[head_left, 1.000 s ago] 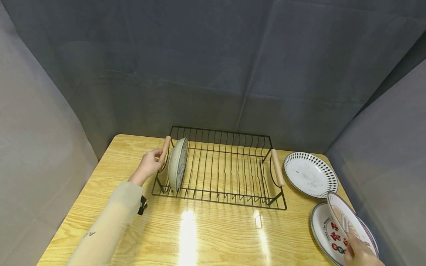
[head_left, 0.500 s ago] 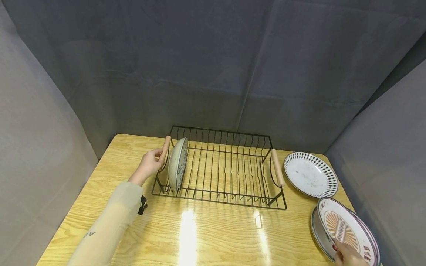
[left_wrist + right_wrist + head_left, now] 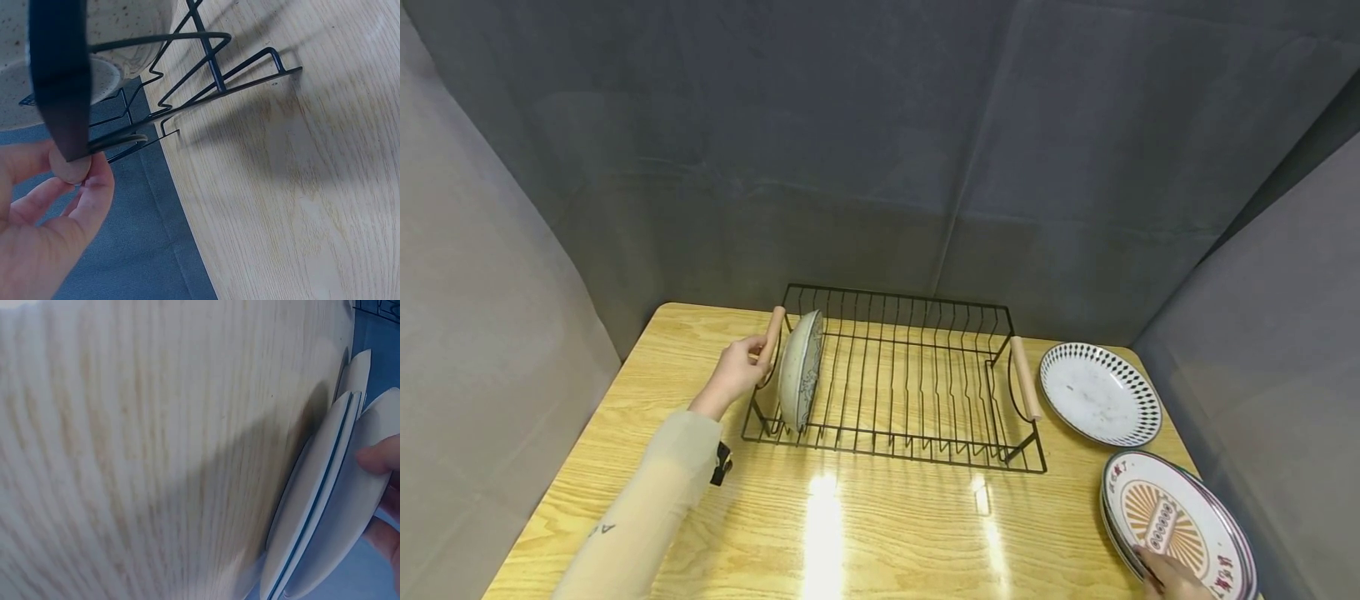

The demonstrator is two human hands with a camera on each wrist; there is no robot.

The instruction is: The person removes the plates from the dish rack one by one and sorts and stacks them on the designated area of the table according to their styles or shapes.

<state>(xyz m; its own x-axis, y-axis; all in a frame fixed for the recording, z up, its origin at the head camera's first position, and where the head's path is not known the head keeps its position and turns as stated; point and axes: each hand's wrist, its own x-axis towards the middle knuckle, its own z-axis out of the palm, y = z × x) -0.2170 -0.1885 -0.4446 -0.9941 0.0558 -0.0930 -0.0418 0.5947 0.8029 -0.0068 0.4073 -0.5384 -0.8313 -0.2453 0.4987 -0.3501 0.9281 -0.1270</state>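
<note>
My left hand (image 3: 730, 379) grips the pale wooden handle (image 3: 771, 335) at the left end of a black wire dish rack (image 3: 895, 456). Beside that handle a speckled cream bowl (image 3: 794, 377) stands on edge in the rack; its underside (image 3: 119, 19) shows in the left wrist view. At the lower right, my right hand (image 3: 1172, 579) pinches the near left rim of a white plate (image 3: 1206, 521) with an orange sunburst print. In the right wrist view the thumb is on this plate's (image 3: 344, 512) face and the fingers lie beneath. It overlaps other rimmed plates (image 3: 306, 506) underneath, tilted slightly off them.
A white plate with a black diamond border (image 3: 1097, 393) lies to the right of the rack's right handle (image 3: 1025, 379). The wooden table (image 3: 917, 533) extends in front of the rack. Grey cloth walls (image 3: 880, 167) close off the back and both sides.
My right hand has turned the sunburst plate from steeply tilted to nearly flat over the stack, hiding the red-lettered plate beneath. My left hand has kept its grip on the handle.
</note>
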